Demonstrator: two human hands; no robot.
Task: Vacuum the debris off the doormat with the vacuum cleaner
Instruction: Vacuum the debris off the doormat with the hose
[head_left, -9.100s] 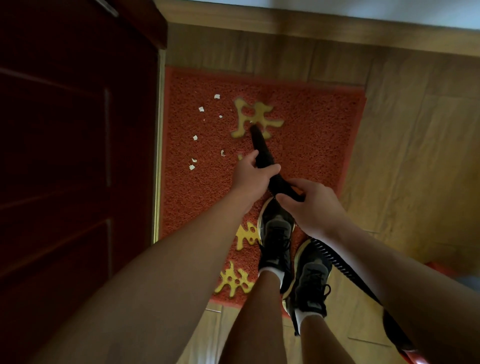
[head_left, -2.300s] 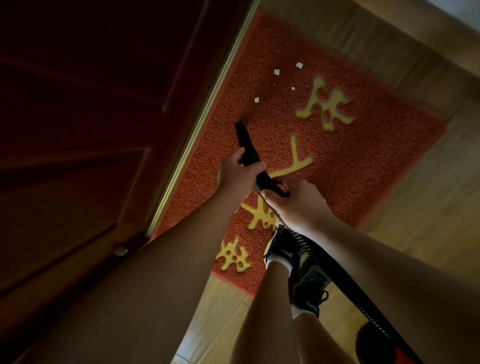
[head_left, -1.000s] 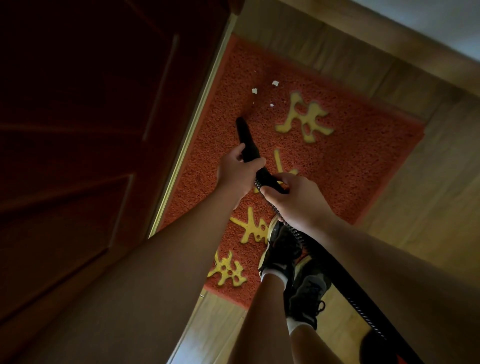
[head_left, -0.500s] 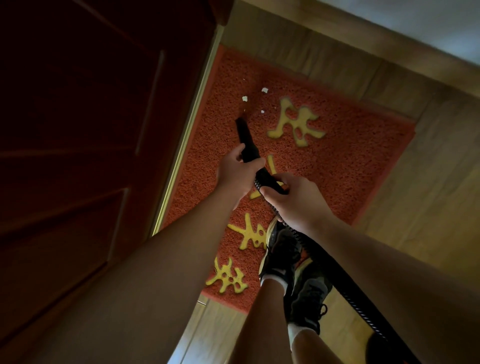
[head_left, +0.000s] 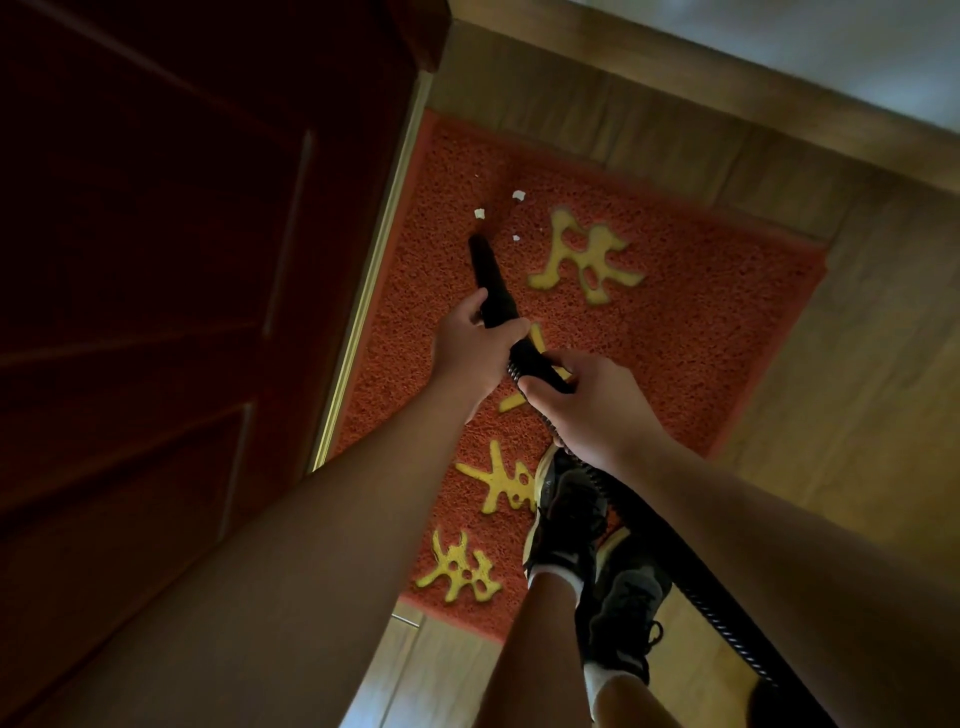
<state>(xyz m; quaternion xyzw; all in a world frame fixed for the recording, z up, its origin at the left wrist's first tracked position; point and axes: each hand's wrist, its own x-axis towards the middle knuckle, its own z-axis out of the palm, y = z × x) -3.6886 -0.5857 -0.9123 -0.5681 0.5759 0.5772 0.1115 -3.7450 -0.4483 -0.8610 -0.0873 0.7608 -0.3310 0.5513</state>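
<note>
A red doormat (head_left: 701, 312) with yellow characters lies on the wooden floor beside a door. Three small white scraps of debris (head_left: 518, 195) sit near its far left corner. The vacuum's black nozzle (head_left: 485, 270) points at them, its tip just short of the nearest scrap. My left hand (head_left: 470, 353) grips the nozzle's base. My right hand (head_left: 592, 405) grips the ribbed black hose (head_left: 696, 587) right behind it. The hose runs down to the lower right.
A dark red door (head_left: 182, 312) with a metal threshold strip (head_left: 374, 275) borders the mat on the left. My two dark shoes (head_left: 587, 540) stand on the mat's near edge. A wooden skirting board (head_left: 727, 88) runs along the far wall.
The nozzle has crept forward toward the far left corner of the mat. Several scraps seen earlier on the left half are gone; three remain by the tip.
</note>
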